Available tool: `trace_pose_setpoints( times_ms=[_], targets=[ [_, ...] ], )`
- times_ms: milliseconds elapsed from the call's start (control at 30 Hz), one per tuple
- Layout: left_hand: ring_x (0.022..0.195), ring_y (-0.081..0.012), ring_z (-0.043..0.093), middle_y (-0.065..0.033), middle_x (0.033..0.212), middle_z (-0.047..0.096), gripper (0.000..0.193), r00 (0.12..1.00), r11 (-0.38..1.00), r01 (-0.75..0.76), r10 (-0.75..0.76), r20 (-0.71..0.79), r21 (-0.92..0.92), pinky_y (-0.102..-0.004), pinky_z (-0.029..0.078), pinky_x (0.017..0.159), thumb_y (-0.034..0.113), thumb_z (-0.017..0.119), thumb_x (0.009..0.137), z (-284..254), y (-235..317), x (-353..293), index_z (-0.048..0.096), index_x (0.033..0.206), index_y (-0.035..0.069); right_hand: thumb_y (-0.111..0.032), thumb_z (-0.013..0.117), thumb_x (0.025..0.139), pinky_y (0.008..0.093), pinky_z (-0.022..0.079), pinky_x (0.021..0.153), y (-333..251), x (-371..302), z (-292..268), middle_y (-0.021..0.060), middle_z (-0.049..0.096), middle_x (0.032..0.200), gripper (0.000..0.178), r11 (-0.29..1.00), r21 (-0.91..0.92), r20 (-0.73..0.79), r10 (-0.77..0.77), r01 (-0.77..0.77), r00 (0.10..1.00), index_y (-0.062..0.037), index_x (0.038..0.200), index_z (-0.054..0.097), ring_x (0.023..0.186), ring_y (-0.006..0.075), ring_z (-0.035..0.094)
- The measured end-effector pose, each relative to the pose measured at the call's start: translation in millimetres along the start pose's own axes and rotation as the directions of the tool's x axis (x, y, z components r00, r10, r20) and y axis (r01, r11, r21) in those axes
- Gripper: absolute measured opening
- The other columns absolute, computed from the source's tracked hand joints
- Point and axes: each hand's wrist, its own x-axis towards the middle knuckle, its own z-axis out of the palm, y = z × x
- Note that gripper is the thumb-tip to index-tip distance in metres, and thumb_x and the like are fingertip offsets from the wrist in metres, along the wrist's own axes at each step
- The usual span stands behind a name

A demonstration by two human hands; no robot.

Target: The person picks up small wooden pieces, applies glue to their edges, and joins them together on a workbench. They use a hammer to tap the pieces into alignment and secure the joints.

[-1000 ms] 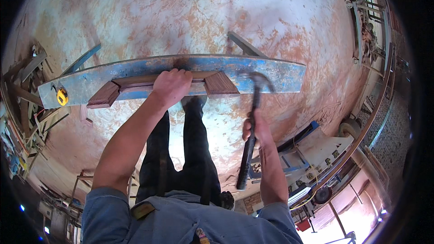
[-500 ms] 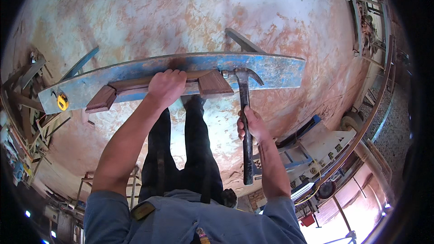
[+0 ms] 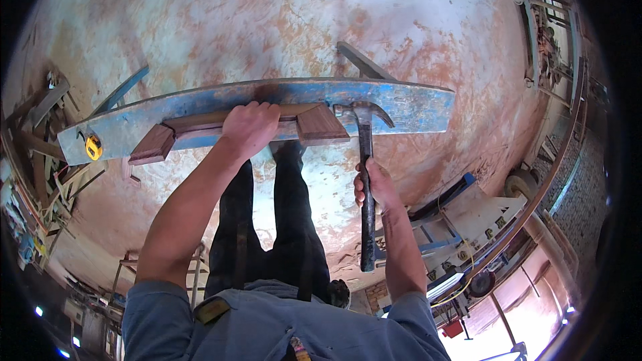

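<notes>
My left hand (image 3: pixel 251 128) is wrapped round the long rail of a dark brown wooden frame piece (image 3: pixel 324 126). Short mitred arms stick out toward me at both ends of that rail. The piece lies on a narrow blue-painted plank bench (image 3: pixel 413 108). In my right hand (image 3: pixel 378 186) is a claw hammer (image 3: pixel 364 135), gripped round its black handle. Its head is close to the right corner of the wooden piece, with the claw pointing right. Whether the striking face touches the wood I cannot tell.
A yellow tape measure (image 3: pixel 93 148) lies at the bench's left end. Splayed legs (image 3: pixel 364 61) support the bench. Scrap wood (image 3: pixel 50 154) is piled at the far left. On the right are a blue metal stand (image 3: pixel 435 237) and a wheeled rack (image 3: pixel 552 40).
Almost nothing differs. The whole view has shifted slightly, and the hammer still sits by the right corner, a few pixels further right. Both grips are the same.
</notes>
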Motion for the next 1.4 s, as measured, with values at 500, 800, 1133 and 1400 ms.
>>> trace_pose_setpoints(
  times_ms=[500,800,1133,1400],
  targets=[
    [0.079,-0.0233,0.068,-0.0063,0.079,0.065,0.021,1.0,1.0,0.012,-0.012,-0.018,0.014,-0.0373,0.057,0.064,0.021,0.076,0.07,1.8,0.6,-4.4,0.062,0.079,0.008,-0.049,0.051,0.1,0.0331,0.045,0.037,8.1,2.9,-2.0,0.0048,0.053,0.06,0.042,0.982,0.173,-0.075,-0.059,0.071,0.995,-0.007,0.097,0.051,0.041,0.0163,0.052],
    [0.071,-0.0217,0.068,-0.0054,0.072,0.064,0.007,0.992,0.998,-0.043,0.048,-0.118,0.043,-0.035,0.056,0.059,0.015,0.066,0.073,2.9,-4.3,-4.9,0.061,0.073,0.01,-0.031,0.064,0.096,0.0265,0.05,0.056,32.8,-55.6,20.8,0.0049,0.059,0.076,0.032,0.843,-0.326,-0.091,-0.479,0.428,0.873,-0.0016,0.1,0.053,0.064,0.0114,0.06],
    [0.071,-0.0207,0.068,-0.0046,0.071,0.063,0.006,0.989,0.997,-0.058,0.065,-0.136,0.055,-0.034,0.056,0.058,0.015,0.064,0.073,3.9,-4.0,-4.5,0.06,0.073,0.01,-0.024,0.066,0.092,0.0308,0.052,0.061,74.0,-83.2,37.8,0.0097,0.065,0.08,0.028,0.42,-0.692,0.124,-0.732,0.588,0.669,0.0007,0.104,0.061,0.07,0.0157,0.065],
    [0.071,-0.0205,0.067,-0.0044,0.071,0.063,0.006,0.987,0.997,-0.043,0.052,-0.151,0.064,-0.034,0.055,0.058,0.015,0.064,0.073,1.7,-2.2,-4.6,0.06,0.072,0.011,-0.037,0.061,0.097,0.033,0.053,0.062,89.4,-79.6,33.9,0.0128,0.066,0.082,0.039,0.556,-0.614,0.087,-0.658,0.56,0.748,-0.0003,0.11,0.059,0.07,0.0209,0.067]
  ],
)
